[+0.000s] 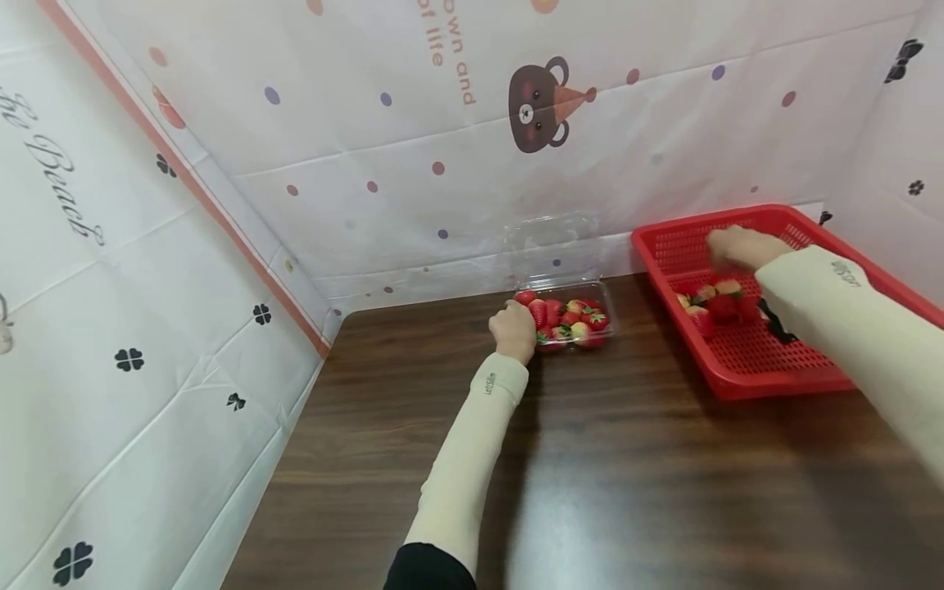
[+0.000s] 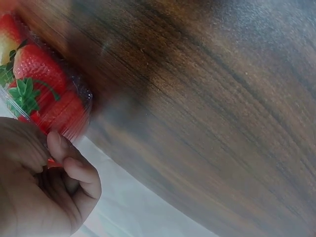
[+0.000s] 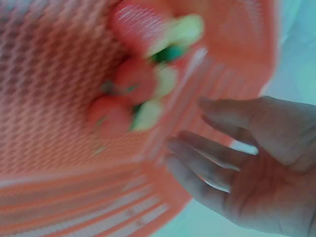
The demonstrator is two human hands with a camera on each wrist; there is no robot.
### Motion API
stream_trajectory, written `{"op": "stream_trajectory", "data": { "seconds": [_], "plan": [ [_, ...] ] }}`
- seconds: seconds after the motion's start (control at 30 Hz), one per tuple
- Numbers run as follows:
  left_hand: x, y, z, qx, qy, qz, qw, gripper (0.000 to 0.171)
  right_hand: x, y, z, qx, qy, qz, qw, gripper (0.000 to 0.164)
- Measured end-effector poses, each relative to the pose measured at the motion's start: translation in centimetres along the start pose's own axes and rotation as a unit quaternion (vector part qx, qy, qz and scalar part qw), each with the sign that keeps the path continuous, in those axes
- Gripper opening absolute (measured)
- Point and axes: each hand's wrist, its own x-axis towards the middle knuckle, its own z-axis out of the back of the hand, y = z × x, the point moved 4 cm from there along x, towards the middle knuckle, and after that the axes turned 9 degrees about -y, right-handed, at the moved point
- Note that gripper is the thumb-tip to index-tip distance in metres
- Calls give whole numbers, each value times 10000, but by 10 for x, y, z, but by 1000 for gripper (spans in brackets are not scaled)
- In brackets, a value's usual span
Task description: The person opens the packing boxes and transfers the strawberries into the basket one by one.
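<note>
A clear plastic clamshell box (image 1: 610,305) full of strawberries (image 1: 571,318) stands at the table's back edge with its lid (image 1: 555,244) raised. My left hand (image 1: 514,332) grips the box's left edge, its thumb and curled fingers at the rim in the left wrist view. To the right, my right hand (image 1: 743,247) hovers over a red plastic basket (image 1: 767,383). The right wrist view shows this hand with fingers spread loosely and nothing between them. Several strawberries (image 3: 136,81) with red and pale ends lie below it on the basket's mesh floor.
The dark wooden table (image 1: 627,475) carries both containers. White printed sheeting (image 1: 413,123) covers the walls behind and at the sides. A small black object (image 1: 776,322) shows at the right forearm's edge, over the basket.
</note>
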Motion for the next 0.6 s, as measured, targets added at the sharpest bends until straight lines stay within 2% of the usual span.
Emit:
{"op": "stream_trajectory", "data": {
  "seconds": [0.03, 0.2, 0.27, 0.37, 0.47, 0.53, 0.6],
  "plan": [
    [0, 1, 0, -19, 2, 13, 10000, 44, 6, 14, 3, -320, -174, 363, 9987, 15],
    [0, 4, 0, -59, 1, 56, 10000, 44, 20, 87, 0, -526, -845, 968, 9903, 23],
    [0, 3, 0, -87, 4, 35, 10000, 45, 21, 113, -8, -620, -908, 1280, 9857, 28],
    [-1, 1, 0, -140, 22, 7, 9999, 45, 20, 144, -28, -691, -686, 1880, 9773, 32],
    [1, 3, -1, -167, -40, 82, 9998, 45, 24, 167, -55, -770, -226, 2356, 9685, 29],
    [2, 4, -1, -171, -90, 131, 9997, 44, 26, 176, -72, -823, 54, 2463, 9657, 29],
    [2, 4, -1, -151, -132, 151, 9997, 44, 30, 179, -87, -912, 261, 2392, 9663, 24]
  ]
}}
